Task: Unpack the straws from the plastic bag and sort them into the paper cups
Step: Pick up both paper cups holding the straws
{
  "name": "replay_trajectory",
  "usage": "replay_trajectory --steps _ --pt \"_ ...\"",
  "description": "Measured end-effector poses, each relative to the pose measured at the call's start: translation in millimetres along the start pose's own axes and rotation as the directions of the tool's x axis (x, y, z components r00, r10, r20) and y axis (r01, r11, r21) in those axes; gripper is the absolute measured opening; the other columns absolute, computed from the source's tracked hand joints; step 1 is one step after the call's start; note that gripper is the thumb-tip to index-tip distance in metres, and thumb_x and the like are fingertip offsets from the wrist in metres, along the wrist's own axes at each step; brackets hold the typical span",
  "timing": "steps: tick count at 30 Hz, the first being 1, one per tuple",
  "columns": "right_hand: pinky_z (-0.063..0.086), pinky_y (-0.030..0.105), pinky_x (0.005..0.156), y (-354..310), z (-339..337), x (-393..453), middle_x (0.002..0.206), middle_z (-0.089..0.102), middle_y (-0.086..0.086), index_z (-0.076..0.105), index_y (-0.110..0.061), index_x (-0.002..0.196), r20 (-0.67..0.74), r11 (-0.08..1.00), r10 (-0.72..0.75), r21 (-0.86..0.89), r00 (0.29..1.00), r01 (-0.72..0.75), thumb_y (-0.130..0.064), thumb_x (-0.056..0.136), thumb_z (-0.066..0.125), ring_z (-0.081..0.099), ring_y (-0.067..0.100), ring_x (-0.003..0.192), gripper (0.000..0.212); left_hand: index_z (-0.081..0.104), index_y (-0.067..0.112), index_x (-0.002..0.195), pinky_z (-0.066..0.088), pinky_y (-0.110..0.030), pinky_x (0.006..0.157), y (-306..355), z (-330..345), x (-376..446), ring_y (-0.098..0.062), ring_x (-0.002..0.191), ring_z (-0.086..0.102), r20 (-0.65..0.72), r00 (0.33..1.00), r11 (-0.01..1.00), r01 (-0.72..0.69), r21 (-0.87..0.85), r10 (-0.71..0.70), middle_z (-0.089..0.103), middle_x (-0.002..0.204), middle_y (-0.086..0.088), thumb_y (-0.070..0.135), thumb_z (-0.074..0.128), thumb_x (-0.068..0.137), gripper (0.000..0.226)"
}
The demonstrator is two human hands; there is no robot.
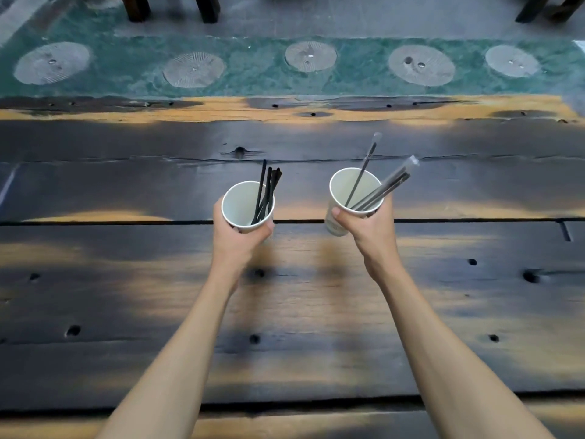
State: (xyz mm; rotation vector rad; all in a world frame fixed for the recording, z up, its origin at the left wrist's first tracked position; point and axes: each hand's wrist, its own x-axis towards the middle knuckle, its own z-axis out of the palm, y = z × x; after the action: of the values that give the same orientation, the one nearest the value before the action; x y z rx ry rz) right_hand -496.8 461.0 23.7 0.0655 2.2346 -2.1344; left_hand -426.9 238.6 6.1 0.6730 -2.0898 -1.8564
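My left hand (pixel 235 239) grips a white paper cup (pixel 237 202) from below and holds it above the table. Several bare black straws (pixel 267 190) stand in it, leaning to the right rim. My right hand (pixel 367 223) grips a second white paper cup (pixel 345 188), tilted slightly toward me. This cup holds several black straws in clear wrappers (pixel 387 185) leaning right, and one wrapped straw (pixel 364 169) standing more upright. No plastic bag is in view.
The dark, worn wooden plank table (pixel 285 312) fills the lower view, with knot holes and gaps between planks. Beyond its far edge lies a green floor strip with round grey discs (pixel 310 57). Dark furniture legs (pixel 205 7) stand at the top.
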Motion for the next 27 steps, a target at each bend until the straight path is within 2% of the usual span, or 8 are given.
replay_trajectory --steps 2,4,6,14,17,22,27 --pt "0.056 0.031 0.088 7 2 19 0.121 0.064 0.008 0.044 -0.015 0.130 -0.005 1.000 0.003 -0.005 1.000 -0.003 -0.013 0.070 0.086 0.064 0.020 0.110 0.073 0.048 0.017 0.130 0.055 -0.038 0.094 -6 9 23 -0.024 0.116 0.062 0.018 1.000 1.000 -0.007 0.008 0.006 0.062 0.126 -0.011 0.014 0.090 0.067 0.077" --pt "0.055 0.038 0.094 15 2 35 0.122 0.063 0.006 0.044 -0.017 0.129 -0.015 1.000 0.015 -0.013 1.000 -0.015 -0.017 0.068 0.087 0.063 0.020 0.111 0.074 0.044 0.022 0.129 0.052 -0.033 0.098 -9 17 39 -0.016 0.118 0.060 0.000 1.000 1.000 -0.012 -0.008 0.012 0.059 0.129 -0.005 0.011 0.089 0.067 0.078" --pt "0.052 0.043 0.099 23 1 49 0.123 0.062 0.004 0.042 -0.020 0.129 -0.032 0.999 0.037 -0.024 0.999 -0.038 -0.022 0.067 0.087 0.062 0.018 0.113 0.076 0.043 0.024 0.131 0.051 -0.034 0.100 -15 24 54 -0.012 0.119 0.059 -0.006 1.000 0.999 -0.026 -0.034 0.025 0.058 0.131 0.000 0.013 0.089 0.066 0.080" --pt "0.051 0.039 0.098 45 3 88 0.120 0.062 -0.003 0.042 -0.025 0.124 -0.040 0.996 0.047 -0.078 0.998 -0.050 -0.027 0.066 0.087 0.061 0.011 0.111 0.074 0.042 0.027 0.132 0.052 -0.040 0.100 -31 49 88 -0.008 0.117 0.060 0.016 1.000 0.999 0.005 -0.037 -0.004 0.060 0.127 0.006 0.020 0.089 0.066 0.081" --pt "0.052 0.041 0.099 54 4 93 0.120 0.062 -0.002 0.042 -0.025 0.123 -0.040 0.995 0.060 -0.078 0.997 -0.063 -0.026 0.065 0.087 0.062 0.012 0.111 0.073 0.043 0.027 0.133 0.051 -0.039 0.101 -38 55 93 -0.007 0.117 0.059 0.012 1.000 1.000 0.003 -0.012 -0.003 0.060 0.128 0.007 0.021 0.090 0.065 0.083" --pt "0.051 0.042 0.099 65 4 89 0.121 0.061 0.001 0.041 -0.024 0.123 -0.056 0.993 0.073 -0.084 0.996 -0.078 -0.026 0.064 0.087 0.061 0.014 0.112 0.075 0.042 0.026 0.134 0.051 -0.027 0.096 -41 59 92 -0.002 0.114 0.059 0.023 1.000 1.000 -0.001 -0.014 0.001 0.059 0.127 0.009 0.016 0.088 0.069 0.081" --pt "0.049 0.046 0.102 69 6 87 0.124 0.061 -0.002 0.040 -0.023 0.128 -0.043 0.992 0.105 -0.067 0.994 -0.107 -0.026 0.063 0.088 0.061 0.015 0.115 0.080 0.041 0.029 0.133 0.050 -0.032 0.101 -39 60 92 -0.002 0.114 0.057 0.035 0.999 1.000 0.005 -0.010 -0.004 0.057 0.125 0.013 0.015 0.088 0.069 0.080"
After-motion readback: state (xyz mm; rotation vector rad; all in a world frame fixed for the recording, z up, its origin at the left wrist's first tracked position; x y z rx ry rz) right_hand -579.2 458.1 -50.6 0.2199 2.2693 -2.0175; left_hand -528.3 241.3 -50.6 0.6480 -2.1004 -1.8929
